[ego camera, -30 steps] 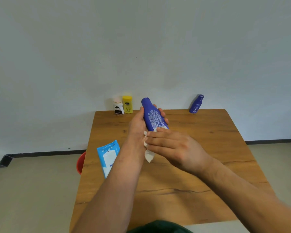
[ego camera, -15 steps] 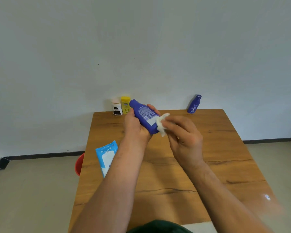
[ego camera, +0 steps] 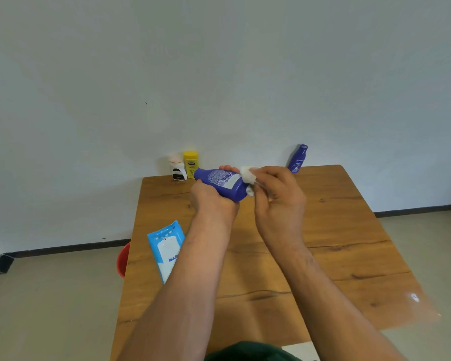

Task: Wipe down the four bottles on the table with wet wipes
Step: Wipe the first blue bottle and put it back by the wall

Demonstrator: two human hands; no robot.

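Bottles number four: a large blue bottle (ego camera: pixel 223 183) is held above the far middle of the wooden table (ego camera: pixel 336 243), tilted almost on its side with its cap end toward the left. The left hand (ego camera: pixel 211 201) is wrapped around its lower body from beneath, fingers closed on it. The right hand (ego camera: pixel 276 196) pinches a bunched white wet wipe (ego camera: pixel 248 175) between its fingertips and presses it to the bottle's base end. A white bottle (ego camera: pixel 177 169) and a yellow bottle (ego camera: pixel 191 164) stand touching at the table's far left edge; a small blue bottle (ego camera: pixel 298 159) stands at the far right edge. A blue wipes pack (ego camera: pixel 166 248) lies flat near the left edge. A red bucket (ego camera: pixel 122 260) shows beside the table on the pale floor, below a plain wall.
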